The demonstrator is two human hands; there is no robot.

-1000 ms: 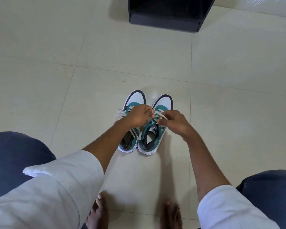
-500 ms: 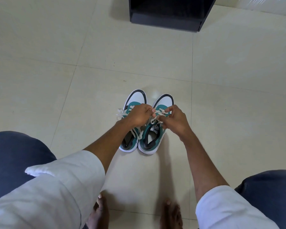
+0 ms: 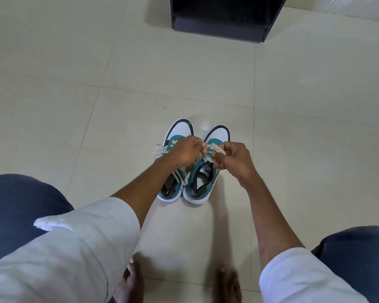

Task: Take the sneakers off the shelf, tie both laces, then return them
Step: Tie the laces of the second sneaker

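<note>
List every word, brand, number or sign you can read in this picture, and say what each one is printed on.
"PUMA", with a small leaping-cat logo above it: on the white tongue label of the right sneaker, seen upside down from this angle and only just readable.
Left sneaker: any tongue label is hidden under the left hand and the laces; nothing readable.
Black shelf: no text visible.

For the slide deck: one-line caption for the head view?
Both hands tying the white lace on the right teal-and-white sneaker, tiled floor.
</note>
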